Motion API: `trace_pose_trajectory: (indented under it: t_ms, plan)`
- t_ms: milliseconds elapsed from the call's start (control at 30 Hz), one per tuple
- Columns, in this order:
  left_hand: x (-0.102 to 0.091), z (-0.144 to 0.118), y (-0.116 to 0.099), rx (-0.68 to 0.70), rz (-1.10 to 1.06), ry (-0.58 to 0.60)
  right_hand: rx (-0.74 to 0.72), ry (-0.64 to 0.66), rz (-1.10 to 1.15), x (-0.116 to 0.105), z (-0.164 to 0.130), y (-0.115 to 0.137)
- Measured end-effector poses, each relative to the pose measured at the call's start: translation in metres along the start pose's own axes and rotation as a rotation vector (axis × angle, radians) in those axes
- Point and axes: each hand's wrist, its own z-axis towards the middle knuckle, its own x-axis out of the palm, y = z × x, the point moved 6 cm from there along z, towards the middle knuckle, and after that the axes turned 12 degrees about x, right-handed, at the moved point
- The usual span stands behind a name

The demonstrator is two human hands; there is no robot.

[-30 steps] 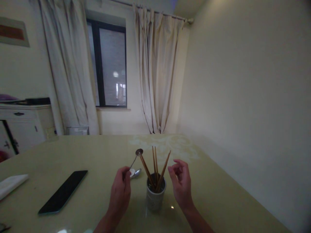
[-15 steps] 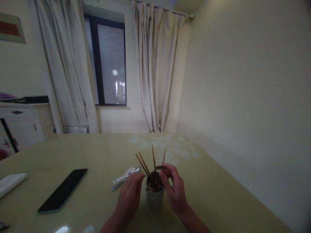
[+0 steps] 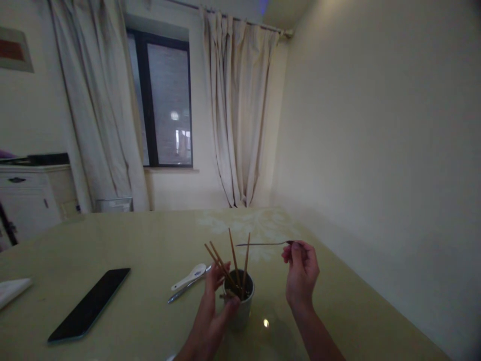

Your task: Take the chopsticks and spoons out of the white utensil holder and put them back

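Observation:
My left hand (image 3: 212, 306) is closed around the left side of a grey cup (image 3: 244, 311), its thumb at the near rim. Several wooden chopsticks (image 3: 235, 255) stand tilted in the cup, and a short brownish piece (image 3: 227, 295) sits at its rim. To the right, apart from the cup, my right hand (image 3: 302, 268) pinches a thin metal spoon (image 3: 263, 244) by its head end. The spoon's handle points left, level with the upper chopsticks; my fingers mostly hide its head. Left of the cup lie a white ceramic spoon (image 3: 190, 277) and a silver utensil (image 3: 184, 292).
A black phone-like slab (image 3: 90, 305) lies on the left of the pale green table (image 3: 143, 250). At the table's left edge is a white object (image 3: 14, 290). A wall (image 3: 368, 175) runs along the right side.
My right hand has moved right, away from the cup, with the metal spoon. My left hand has let go of the spoon's handle and now grips the cup. The view has shifted slightly.

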Motion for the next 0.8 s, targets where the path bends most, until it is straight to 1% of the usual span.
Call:
trace_pose_trajectory:
  t_ms: [100, 167, 233, 300, 400, 500, 600, 667, 800]
  plan:
    - [0.006, 0.008, 0.002, -0.117, -0.087, 0.036, -0.002, 0.020, 0.034, -0.001, 0.003, 0.002]
    - [0.005, 0.016, 0.005, -0.180, -0.130, 0.033, 0.003, 0.078, 0.028, 0.002, 0.000, 0.002]
    - [0.003, 0.023, 0.008, -0.214, -0.149, 0.012, 0.013, 0.154, 0.009, 0.007, -0.006, 0.000]
    - [0.000, 0.029, 0.007, -0.226, -0.126, 0.012, 0.031, 0.222, -0.015, 0.012, -0.013, -0.003]
    - [0.000, 0.033, 0.000, -0.254, -0.041, 0.074, 0.067, 0.292, -0.047, 0.017, -0.020, -0.008]
    - [0.000, 0.036, -0.010, -0.304, 0.024, 0.144, 0.090, 0.304, -0.030, 0.020, -0.023, -0.009]
    - [0.004, 0.038, -0.014, -0.351, 0.011, 0.212, 0.120, 0.284, 0.030, 0.021, -0.021, -0.007]
    - [0.006, 0.038, -0.012, -0.374, -0.015, 0.219, 0.157, 0.275, 0.075, 0.022, -0.020, -0.005]
    - [0.008, 0.038, -0.007, -0.370, -0.022, 0.182, 0.228, 0.295, 0.094, 0.025, -0.024, -0.006]
